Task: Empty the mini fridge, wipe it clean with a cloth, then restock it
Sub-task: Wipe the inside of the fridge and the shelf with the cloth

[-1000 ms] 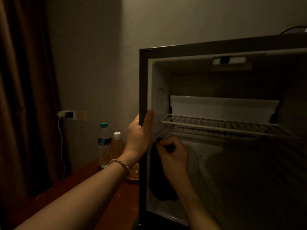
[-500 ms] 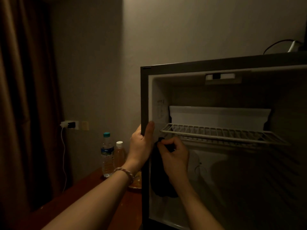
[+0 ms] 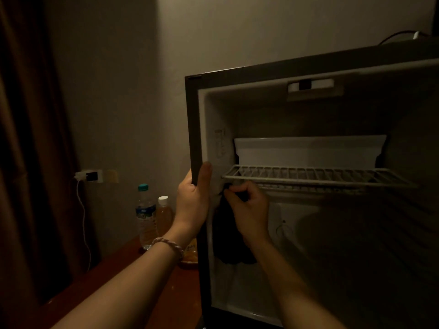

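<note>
The mini fridge (image 3: 191, 129) stands open in front of me, its dim inside showing nothing but a white wire shelf (image 3: 308, 174). My left hand (image 3: 193, 201) grips the fridge's left front edge at shelf height. My right hand (image 3: 249, 210) is closed on a dark cloth (image 3: 230, 245), pressing its top against the inner left wall just under the shelf. The rest of the cloth hangs down along that wall.
On the wooden table (image 3: 133, 281) left of the fridge stand a clear water bottle (image 3: 145, 217) with a teal cap, a smaller bottle (image 3: 164, 214) of amber drink and a glass dish (image 3: 190, 257). A charger (image 3: 89, 176) with a white cable sits in the wall socket. A curtain (image 3: 28, 138) hangs at left.
Both hands stay where they were on the fridge edge and the cloth. My view has tilted up slightly, so the fridge sits lower in frame.
</note>
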